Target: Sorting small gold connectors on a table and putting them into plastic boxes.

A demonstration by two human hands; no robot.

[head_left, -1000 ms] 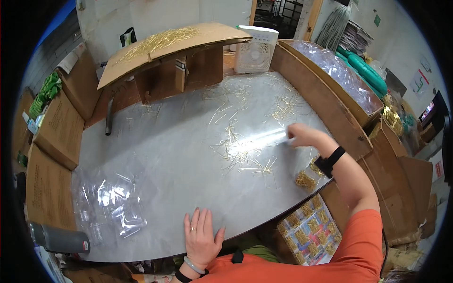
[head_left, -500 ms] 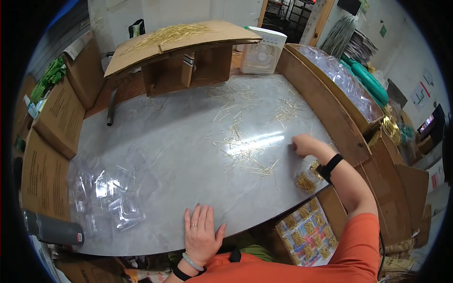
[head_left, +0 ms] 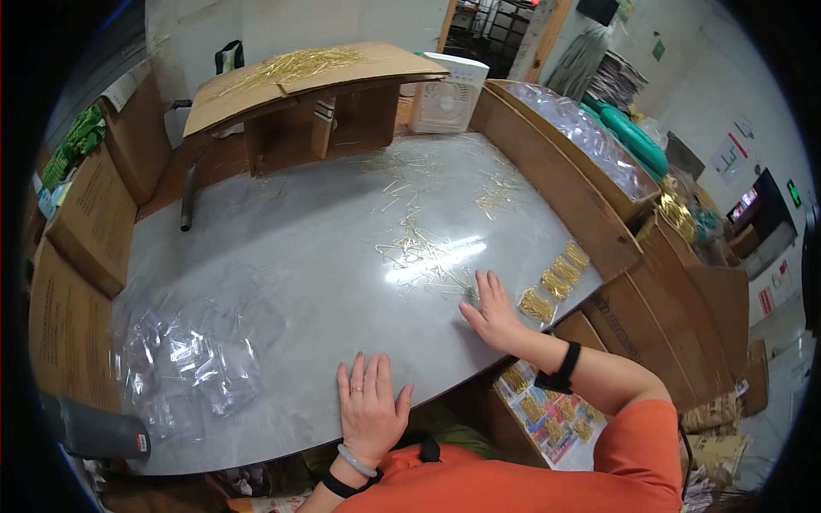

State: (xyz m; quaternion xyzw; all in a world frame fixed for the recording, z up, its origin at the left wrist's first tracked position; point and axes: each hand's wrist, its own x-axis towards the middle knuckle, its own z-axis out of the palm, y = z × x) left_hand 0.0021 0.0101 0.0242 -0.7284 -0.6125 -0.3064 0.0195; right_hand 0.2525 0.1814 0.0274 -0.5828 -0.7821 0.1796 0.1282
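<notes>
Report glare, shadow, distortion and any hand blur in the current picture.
Head view: a bright glare streak crosses the gray table among gold wires, with smaller glints on clear plastic packs; head view: shade in front of the cardboard shelf; head view: black corners, edges bending near the rim; head view: left hand and right hand without obvious blur.

You have two hands, the left hand [head_left: 369,415] and right hand [head_left: 494,318], at one tabletop [head_left: 316,265], plus one fan [head_left: 445,101], one bottle [head_left: 103,433] and one dark tube [head_left: 188,197]. The gold hooks [head_left: 421,256] and clear plastic trays [head_left: 192,363] overlap too much for you to count.
</notes>
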